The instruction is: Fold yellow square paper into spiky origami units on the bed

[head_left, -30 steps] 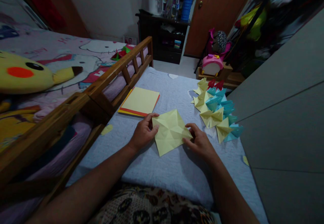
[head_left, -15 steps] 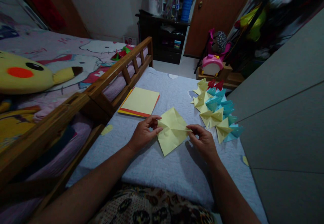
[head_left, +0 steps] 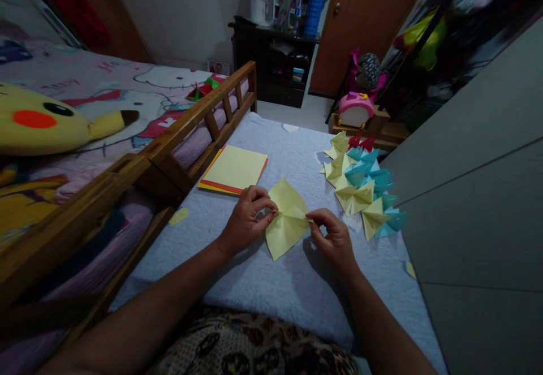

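Note:
A creased pale yellow paper sheet [head_left: 286, 225] is held above the bed in front of me, one corner pointing away and one toward me. My left hand [head_left: 250, 218] pinches its left corner between thumb and fingers. At the right corner, my right hand [head_left: 333, 236] has the paper pinched the same way. Beyond my left hand lies a stack of square paper [head_left: 235, 166], pale yellow on top with red and orange edges below. Several folded yellow paper pieces [head_left: 354, 197] and blue ones [head_left: 360, 172] stand in rows to the right, with red ones [head_left: 367, 142] behind.
The pieces rest on a light blue bedsheet [head_left: 280, 290]. A wooden rail [head_left: 190, 103] borders it on the left, with a yellow plush toy [head_left: 31, 120] beyond. A pale cabinet [head_left: 479, 194] flanks the right side. A pink toy case [head_left: 355, 110] sits past the far edge.
Both hands have moved closer together, my left to the right and my right slightly to the left. The paper's side corners are pinched inward and the sheet looks narrower.

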The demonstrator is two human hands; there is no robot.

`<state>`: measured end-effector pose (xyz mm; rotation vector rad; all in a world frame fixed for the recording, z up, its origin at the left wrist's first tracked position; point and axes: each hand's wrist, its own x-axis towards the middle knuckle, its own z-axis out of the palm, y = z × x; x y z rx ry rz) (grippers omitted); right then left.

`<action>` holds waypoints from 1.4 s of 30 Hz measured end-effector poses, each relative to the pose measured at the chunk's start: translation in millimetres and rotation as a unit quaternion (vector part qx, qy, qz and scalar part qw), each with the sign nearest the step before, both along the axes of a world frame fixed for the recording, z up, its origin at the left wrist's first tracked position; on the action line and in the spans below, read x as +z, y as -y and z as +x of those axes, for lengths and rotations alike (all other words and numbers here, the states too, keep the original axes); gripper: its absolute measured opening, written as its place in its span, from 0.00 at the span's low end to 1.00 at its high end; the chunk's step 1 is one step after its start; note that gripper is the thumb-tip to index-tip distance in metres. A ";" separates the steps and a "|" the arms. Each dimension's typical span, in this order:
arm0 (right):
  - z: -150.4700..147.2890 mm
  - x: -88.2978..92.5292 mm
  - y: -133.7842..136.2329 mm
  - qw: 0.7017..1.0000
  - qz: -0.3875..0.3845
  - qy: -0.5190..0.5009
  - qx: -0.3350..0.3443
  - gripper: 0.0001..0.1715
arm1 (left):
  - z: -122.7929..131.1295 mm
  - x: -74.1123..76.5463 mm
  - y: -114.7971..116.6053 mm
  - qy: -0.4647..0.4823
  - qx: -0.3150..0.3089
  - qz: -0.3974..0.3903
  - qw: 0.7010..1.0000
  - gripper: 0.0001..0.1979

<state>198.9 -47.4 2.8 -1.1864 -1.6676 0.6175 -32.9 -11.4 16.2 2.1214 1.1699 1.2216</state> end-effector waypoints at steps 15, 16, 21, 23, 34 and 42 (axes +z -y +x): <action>-5.2 10.2 9.9 0.997 0.063 -0.039 0.009 0.10 | 15.3 7.6 -9.1 -0.046 -0.130 -0.010 0.990 0.12; -5.3 8.4 9.9 0.997 0.058 -0.043 0.009 0.10 | 15.0 5.5 -8.8 -0.037 -0.132 -0.018 0.990 0.20; -5.6 1.6 7.5 0.999 0.029 -0.021 -0.009 0.14 | 14.7 -7.5 -2.8 -0.028 -0.080 -0.054 0.995 0.49; -5.0 -0.1 6.1 1.000 0.012 0.000 -0.017 0.22 | 14.2 -12.7 0.7 -0.019 -0.014 -0.082 0.996 0.51; 8.0 -3.9 -2.5 0.996 0.011 0.076 -0.054 0.17 | 0.2 -17.3 16.0 0.018 0.075 -0.185 0.980 0.43; 4.2 -4.0 2.7 0.953 0.041 0.266 -0.137 0.12 | 9.0 -17.0 23.8 0.173 -0.008 -0.320 0.932 0.46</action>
